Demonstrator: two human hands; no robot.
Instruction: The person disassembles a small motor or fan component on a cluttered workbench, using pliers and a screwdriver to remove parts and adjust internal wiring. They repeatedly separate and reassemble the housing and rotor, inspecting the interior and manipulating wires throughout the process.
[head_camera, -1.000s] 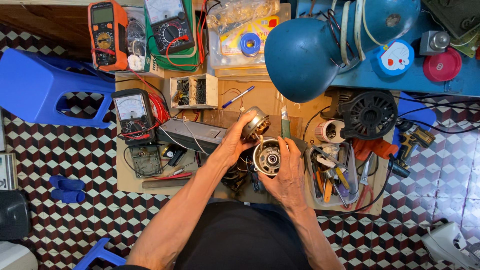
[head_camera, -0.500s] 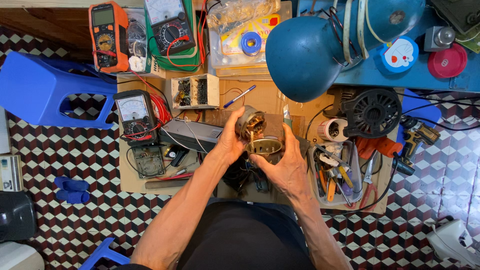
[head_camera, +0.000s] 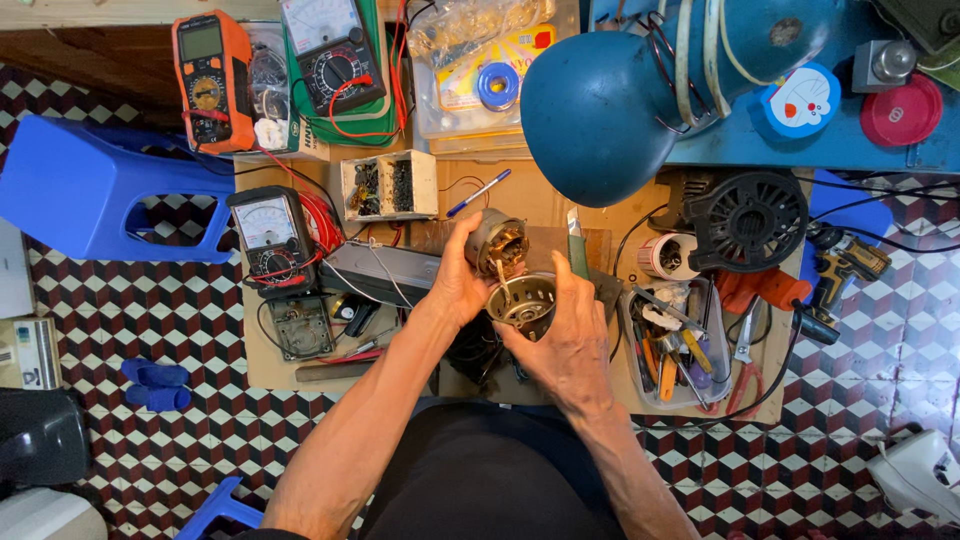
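Note:
My left hand (head_camera: 458, 283) grips a small round motor part (head_camera: 497, 240) with copper windings, held up over the cardboard work surface (head_camera: 530, 200). My right hand (head_camera: 566, 335) holds a round metal housing cup (head_camera: 524, 300) just below it, its open face turned up. The two parts sit close together, almost touching. My forearms come in from the bottom of the view.
A blue lamp shade (head_camera: 600, 95) hangs at upper right. Multimeters (head_camera: 268, 230) and an orange meter (head_camera: 210, 80) lie left. A tray of pliers and screwdrivers (head_camera: 670, 350) sits right, next to a black fan part (head_camera: 745, 220). A blue stool (head_camera: 90, 185) stands left.
The two motor parts were side by side and apart a second ago; my hands have brought them together, the housing now under the winding part.

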